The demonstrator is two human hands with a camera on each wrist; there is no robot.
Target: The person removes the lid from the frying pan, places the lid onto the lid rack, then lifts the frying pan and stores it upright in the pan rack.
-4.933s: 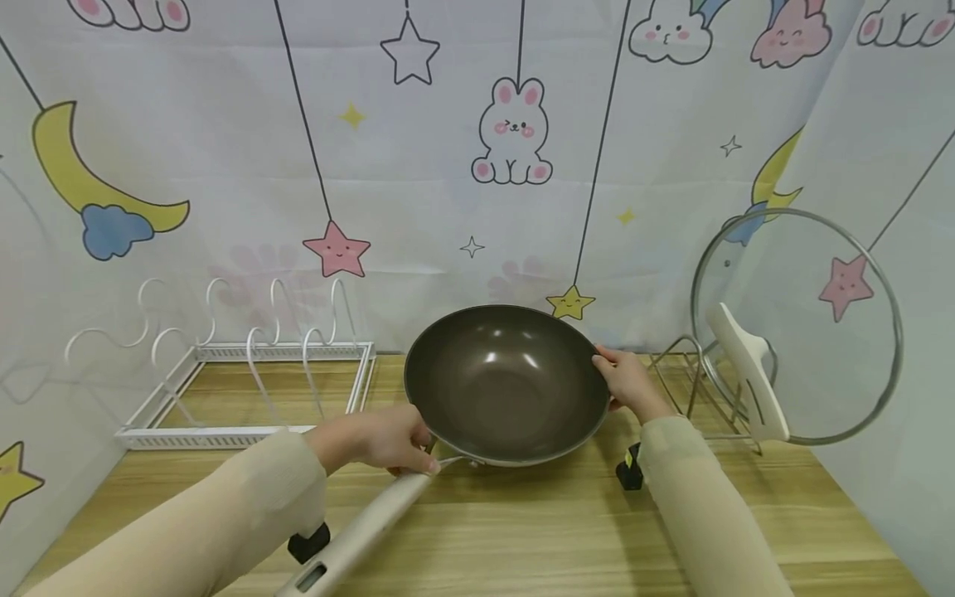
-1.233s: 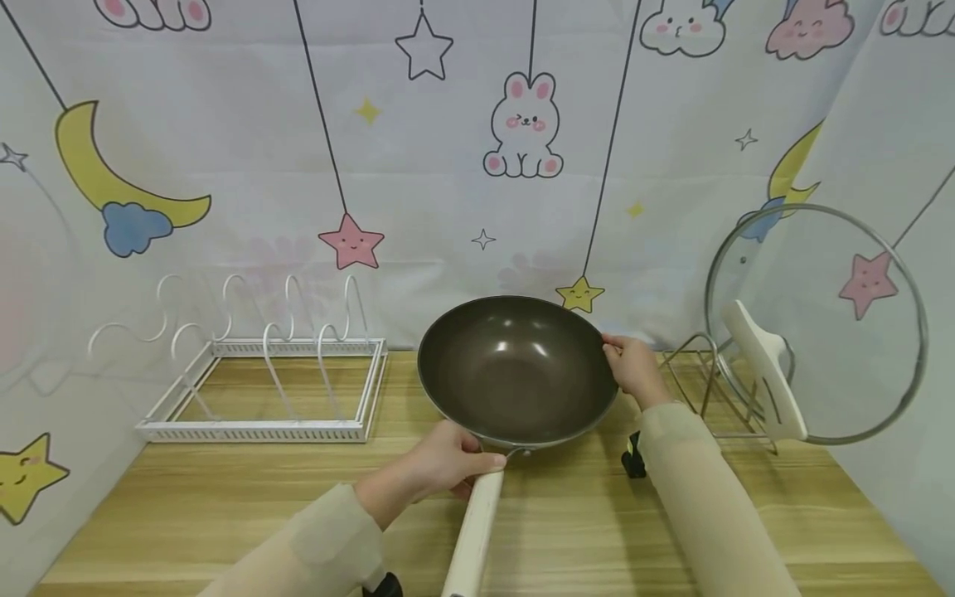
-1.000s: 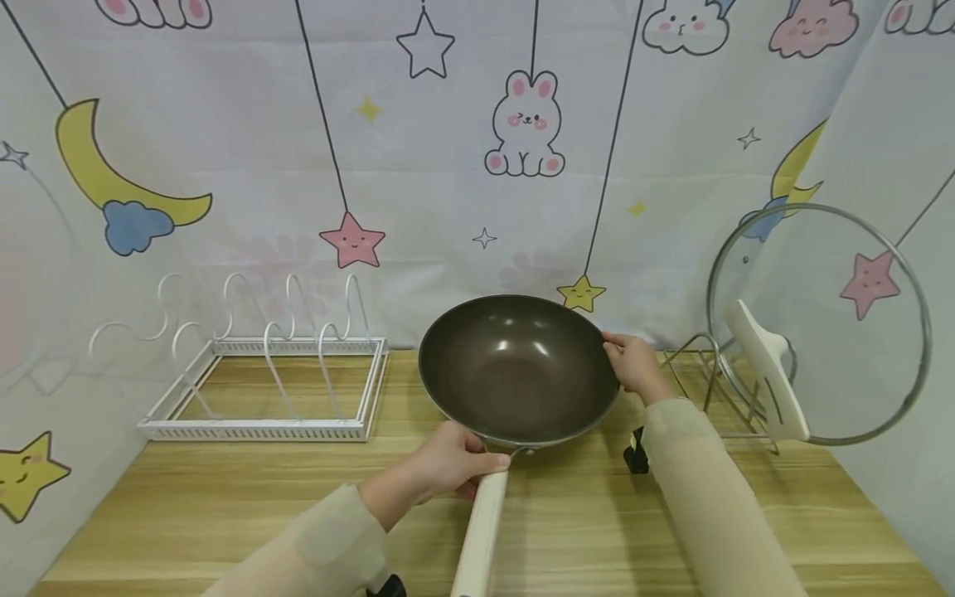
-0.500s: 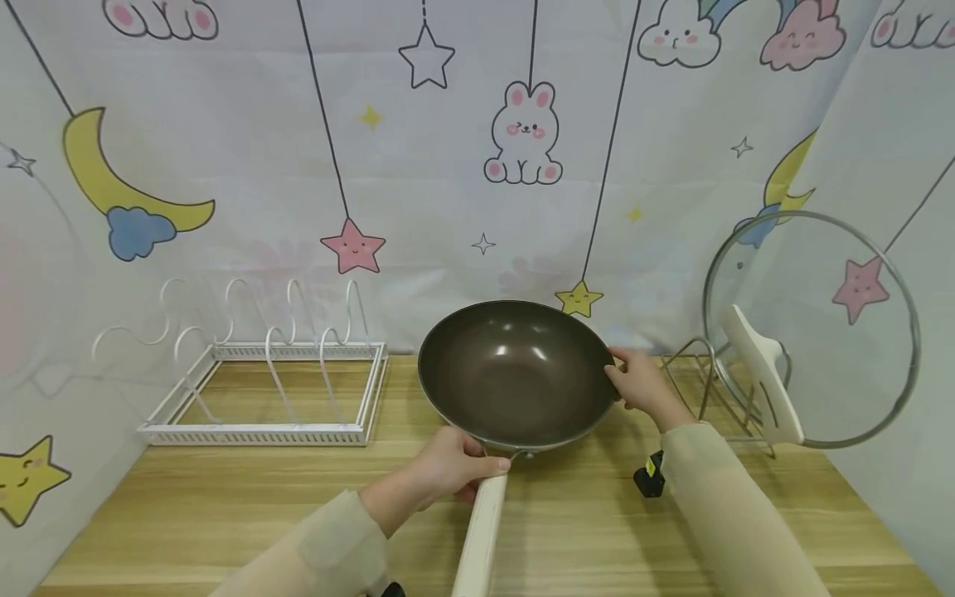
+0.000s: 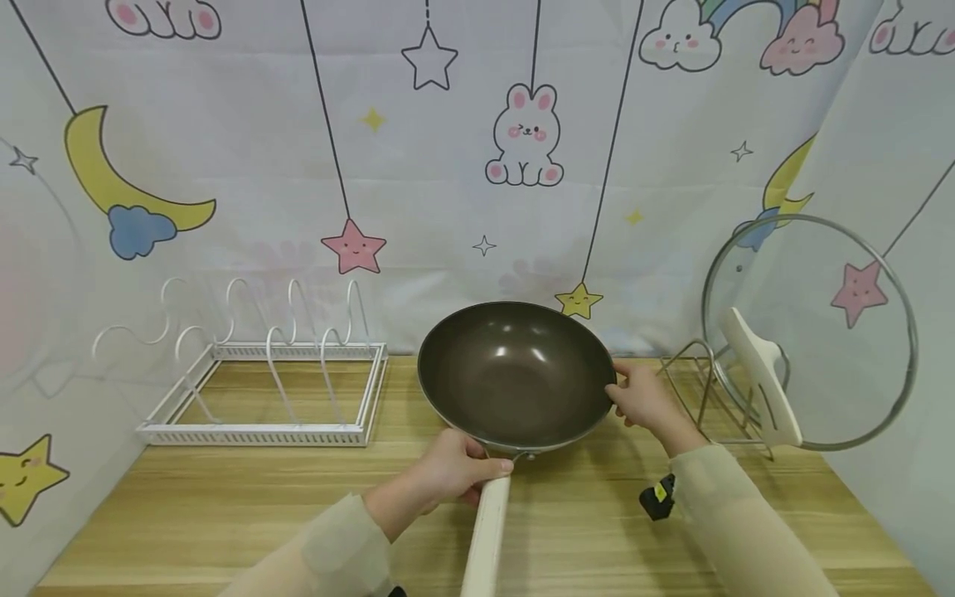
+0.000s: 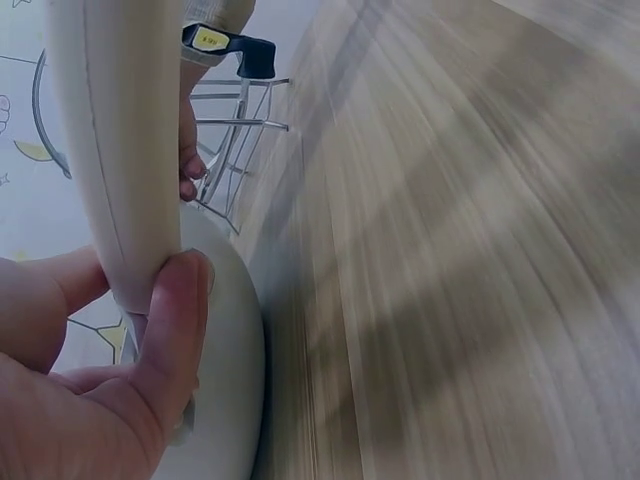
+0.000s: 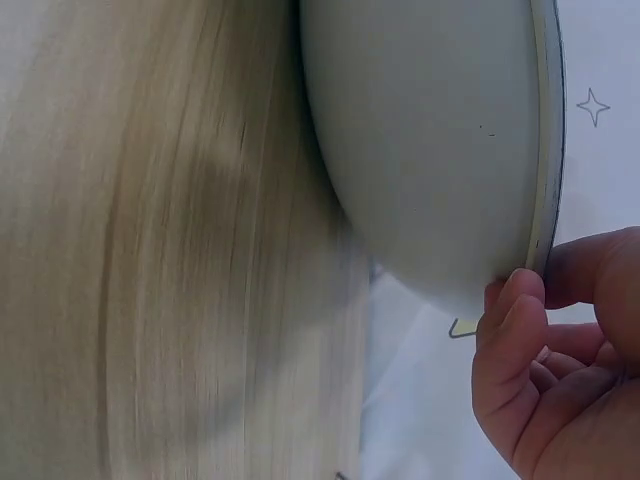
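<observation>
A deep wok (image 5: pixel 515 373) with a dark brown inside stands on the wood-grain table, its cream handle (image 5: pixel 488 531) pointing toward me. My left hand (image 5: pixel 451 468) holds the handle at its base, close to the wok. In the left wrist view, thumb and fingers pinch the handle (image 6: pixel 125 150) from both sides. My right hand (image 5: pixel 647 396) pinches the wok's right rim. The right wrist view shows the pale outer wall (image 7: pixel 440 140) of the wok, with fingertips (image 7: pixel 515 310) at the rim's edge.
At the left stands a white rack (image 5: pixel 254 434) with curved wire dividers. On the right, a glass lid (image 5: pixel 836 373) with a cream handle piece (image 5: pixel 761 377) leans upright in a metal wire rack (image 5: pixel 705 398). A printed cloth wall (image 5: pixel 448 182) closes off the back.
The wok has turned: its handle swung from lower left to nearly straight toward me, and my left hand moved right with it. Lately my right hand shifted slightly nearer along the rim.
</observation>
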